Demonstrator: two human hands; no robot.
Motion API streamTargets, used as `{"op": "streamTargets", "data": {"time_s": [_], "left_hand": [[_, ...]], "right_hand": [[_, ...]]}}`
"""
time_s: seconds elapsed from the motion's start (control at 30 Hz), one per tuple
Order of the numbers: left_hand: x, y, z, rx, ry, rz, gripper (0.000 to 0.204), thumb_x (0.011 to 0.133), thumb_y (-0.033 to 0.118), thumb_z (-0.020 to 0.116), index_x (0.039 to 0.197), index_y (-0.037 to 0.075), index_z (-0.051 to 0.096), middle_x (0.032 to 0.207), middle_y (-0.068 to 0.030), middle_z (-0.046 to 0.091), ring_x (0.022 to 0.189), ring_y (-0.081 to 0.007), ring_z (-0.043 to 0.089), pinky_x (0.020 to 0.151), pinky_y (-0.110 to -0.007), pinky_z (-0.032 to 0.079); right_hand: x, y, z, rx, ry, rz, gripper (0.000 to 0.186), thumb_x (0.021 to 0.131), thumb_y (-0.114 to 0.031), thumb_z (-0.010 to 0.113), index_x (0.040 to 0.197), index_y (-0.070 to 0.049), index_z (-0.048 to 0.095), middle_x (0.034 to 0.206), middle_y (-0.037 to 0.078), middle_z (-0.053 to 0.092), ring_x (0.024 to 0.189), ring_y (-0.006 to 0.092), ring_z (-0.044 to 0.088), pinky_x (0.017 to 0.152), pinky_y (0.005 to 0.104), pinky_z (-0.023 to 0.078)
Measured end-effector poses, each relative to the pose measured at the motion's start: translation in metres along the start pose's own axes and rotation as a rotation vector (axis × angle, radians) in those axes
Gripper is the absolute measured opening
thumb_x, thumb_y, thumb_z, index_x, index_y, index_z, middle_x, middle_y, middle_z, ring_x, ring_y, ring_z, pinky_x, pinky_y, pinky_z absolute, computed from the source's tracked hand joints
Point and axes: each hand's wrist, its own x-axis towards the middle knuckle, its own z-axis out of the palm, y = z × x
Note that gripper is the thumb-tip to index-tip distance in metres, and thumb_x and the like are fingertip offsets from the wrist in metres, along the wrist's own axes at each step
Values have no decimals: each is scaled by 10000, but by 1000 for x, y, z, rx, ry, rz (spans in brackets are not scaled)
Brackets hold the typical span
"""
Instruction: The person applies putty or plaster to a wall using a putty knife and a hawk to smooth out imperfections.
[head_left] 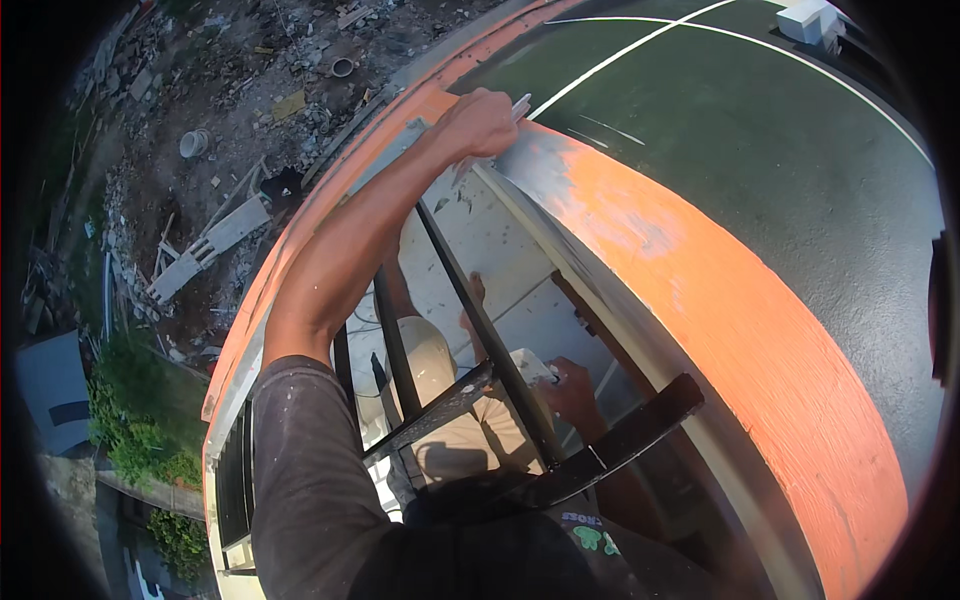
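The left hand (482,122), closed around a pale brush (521,104) at twelve o'clock, appears to be mid-stroke, greying the orange ledge (700,270). The right hand (572,388) grips a white tub (535,368). Any further stroke would call for a steady reach toward two o'clock.

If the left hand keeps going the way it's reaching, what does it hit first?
Probably the grey-painted patch of the orange ledge: the left hand, gripping a white tool, is already at its edge; depth is unclear.

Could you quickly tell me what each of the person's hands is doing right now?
Left hand: closed on a white brush handle against the orange ledge.
Right hand: below the black bars, gripping a white object.
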Motion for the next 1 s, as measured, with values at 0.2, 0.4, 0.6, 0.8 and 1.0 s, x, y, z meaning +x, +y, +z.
{"op": "streamTargets", "data": {"time_s": [0.2,0.4,0.6,0.8,1.0], "left_hand": [[-41,80,-43,-20,-71,91,257,751,116,535,787,-97,674,776,-347,618,771,-497,633,747,-492,519],[-34,66,-70,-22,103,108,225,720,105,561,748,-92,666,778,-320,633,755,-466,647,694,-486,520],[-31,41,-6,69,63,92,183,695,63,558,728,-74,675,761,-300,648,770,-459,658,713,-491,539],[-70,123,-56,19,-31,229,177,667,50,559,720,-79,667,730,-307,634,728,-467,643,683,-489,538],[-27,44,-90,86,173,167,250,796,172,557,815,-33,699,852,-276,665,812,-427,649,751,-478,528]], "right_hand": [[11,-8,2,4,-26,-4,276,746,-162,711,941,26,664,871,210,656,802,387,656,739,422,532],[15,-10,0,-47,-62,-136,286,735,-153,745,945,21,656,895,193,653,790,383,649,723,417,531],[15,-10,0,-42,-54,-74,283,740,-154,732,953,20,665,893,193,656,793,380,654,716,419,530],[16,-8,1,24,-24,0,292,747,-164,713,965,23,660,852,221,658,769,377,659,692,396,520],[18,-12,-4,5,-23,48,306,747,-177,708,969,27,657,869,231,663,783,382,663,696,401,523]]}}
